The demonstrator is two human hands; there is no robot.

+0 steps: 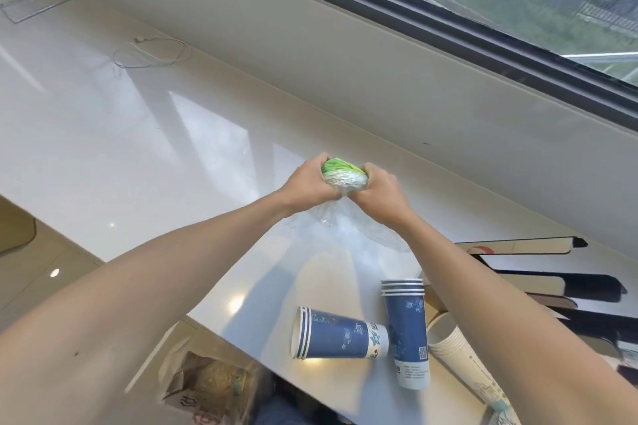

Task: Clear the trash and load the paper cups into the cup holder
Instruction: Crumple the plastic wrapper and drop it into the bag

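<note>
Both hands squeeze a crumpled wad of green and clear plastic wrap over the white counter. My left hand grips its left side and my right hand grips its right side. More clear plastic film trails down from the wad onto the counter. Near the front edge lie two short stacks of blue paper cups on their sides. A stack of cream paper cups lies at the right, partly hidden under my right forearm.
A brown and black cardboard piece lies at the right by the wall. A thin white cord loops at the back left. Below the front edge stands a bin with a paper bag in it. A window runs along the back.
</note>
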